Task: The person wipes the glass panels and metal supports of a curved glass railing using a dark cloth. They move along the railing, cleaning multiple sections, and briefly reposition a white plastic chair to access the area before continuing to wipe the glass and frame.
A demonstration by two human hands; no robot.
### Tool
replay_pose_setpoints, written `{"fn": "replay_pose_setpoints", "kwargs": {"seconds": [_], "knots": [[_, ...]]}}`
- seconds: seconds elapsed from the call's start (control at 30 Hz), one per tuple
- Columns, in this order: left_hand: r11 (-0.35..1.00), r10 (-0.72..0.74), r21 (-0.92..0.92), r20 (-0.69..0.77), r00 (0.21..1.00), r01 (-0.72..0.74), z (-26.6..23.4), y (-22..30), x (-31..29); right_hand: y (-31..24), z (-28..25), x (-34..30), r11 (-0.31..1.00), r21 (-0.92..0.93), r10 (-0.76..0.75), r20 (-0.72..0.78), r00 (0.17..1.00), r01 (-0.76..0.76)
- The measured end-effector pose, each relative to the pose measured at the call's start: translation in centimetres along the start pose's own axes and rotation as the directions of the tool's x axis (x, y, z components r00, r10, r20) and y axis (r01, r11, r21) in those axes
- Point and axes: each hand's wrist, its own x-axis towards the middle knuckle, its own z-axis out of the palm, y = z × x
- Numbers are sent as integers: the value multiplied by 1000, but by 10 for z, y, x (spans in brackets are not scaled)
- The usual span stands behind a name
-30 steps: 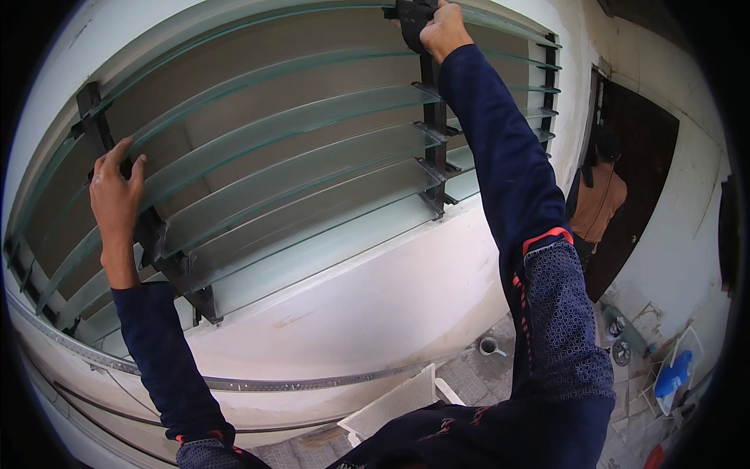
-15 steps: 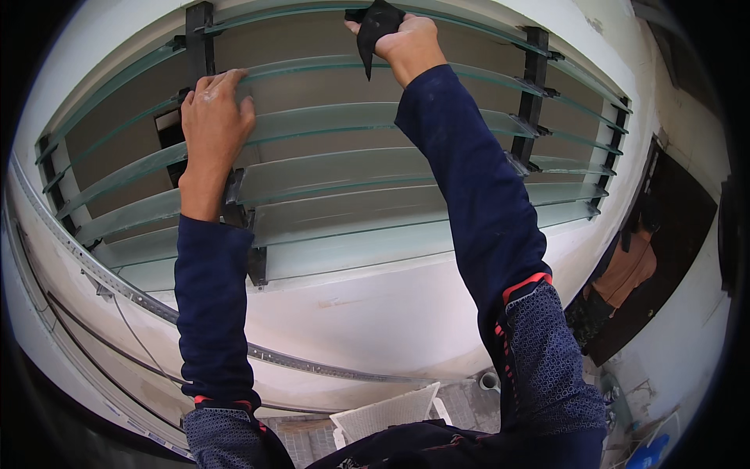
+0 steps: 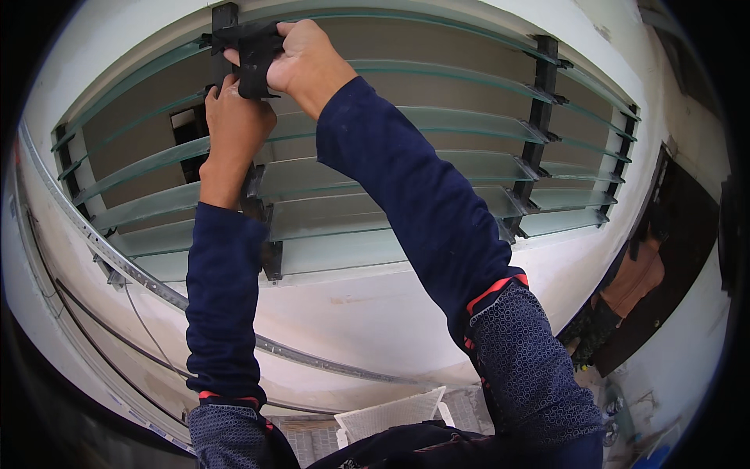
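In my right hand (image 3: 308,66) is a crumpled black cloth (image 3: 259,59), pressed against a glass slat and the upper part of a dark upright post (image 3: 224,17) at the left of the louvre window. My left hand (image 3: 241,117) is right below the cloth, beside the same post, its fingers curled. The cloth and post partly hide those fingertips, so what they grip is unclear. Tilted greenish glass slats (image 3: 437,119) run across the window in several rows behind my arms. A second dark post (image 3: 541,109) holds them at the right.
Under the window is a white wall (image 3: 351,313). A perforated metal rail (image 3: 312,361) curves along the lower left. A white woven chair (image 3: 391,418) stands below me. At the right, a person in a brownish top (image 3: 634,277) is by a dark doorway (image 3: 680,234).
My right hand has carried the black cloth leftward from the upper middle of the window to the left post. My left hand has shifted slightly right and down, now beside the cloth.
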Motion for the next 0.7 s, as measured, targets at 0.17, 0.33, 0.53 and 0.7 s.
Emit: {"fn": "replay_pose_setpoints", "kwargs": {"seconds": [0.17, 0.33, 0.53, 0.7], "knots": [[999, -29, -25, -12, 1000, 28, 1, 4, -4, -65, 12, -52, 672, -441, -515, 300, 803, 595], [997, -33, -68, -66, 997, 29, 6, 6, -4, -90, 34, -73, -610, -609, -485, 793, 368, 507], [997, -58, -54, -12, 998, 57, 3, 4, -5, -71, 26, -39, -903, -108, -9, 973, 232, 415], [997, -50, -67, -40, 998, 48, 3, 4, -6, -64, 9, -11, -906, -20, 164, 904, 395, 423]]}}
